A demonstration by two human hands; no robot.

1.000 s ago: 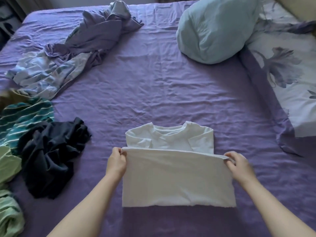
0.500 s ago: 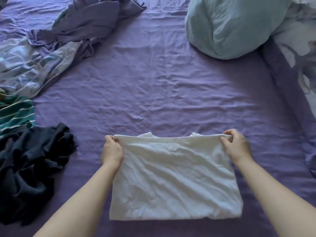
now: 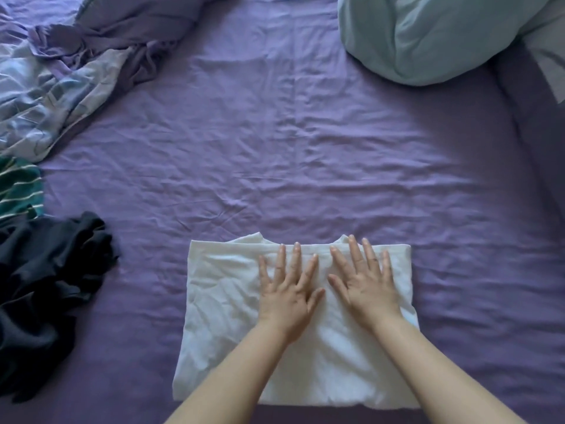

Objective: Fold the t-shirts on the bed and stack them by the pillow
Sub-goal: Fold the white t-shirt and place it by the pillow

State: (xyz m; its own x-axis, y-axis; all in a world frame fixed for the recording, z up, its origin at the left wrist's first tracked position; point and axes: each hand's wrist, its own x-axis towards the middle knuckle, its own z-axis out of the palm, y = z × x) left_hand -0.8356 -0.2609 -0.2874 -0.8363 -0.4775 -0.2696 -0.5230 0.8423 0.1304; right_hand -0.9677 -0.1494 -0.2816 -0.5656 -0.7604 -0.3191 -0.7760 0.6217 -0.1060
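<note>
A white t-shirt (image 3: pixel 232 316) lies folded into a rough rectangle on the purple bed (image 3: pixel 290 154), at the lower centre of the frame, with the collar edge peeking out along its far side. Both hands rest flat on it, palms down and fingers spread: the left hand (image 3: pixel 287 292) sits on the middle of the shirt and the right hand (image 3: pixel 365 283) lies just beside it, to the right, their thumbs near each other but not touching. Neither hand's grip is closed on anything; the fingers are apart and laid out over the cloth, their tips reaching close to the shirt's far fold. Both bare forearms come up from the bottom edge of the frame across the near part of the shirt. A pale blue pillow (image 3: pixel 428 38) lies at the upper right, well apart from the shirt, with open wrinkled sheet between them. At the left edge, level with the shirt, a dark garment (image 3: pixel 46 289) lies crumpled in a heap. Just above it a green striped garment (image 3: pixel 18 188) shows partly, cut off by the frame. In the upper left a rumpled blanket (image 3: pixel 76 65), purple on one side and pale printed on the other, is bunched across the bed. At the far right edge a darker purple strip runs down beside the sheet.
</note>
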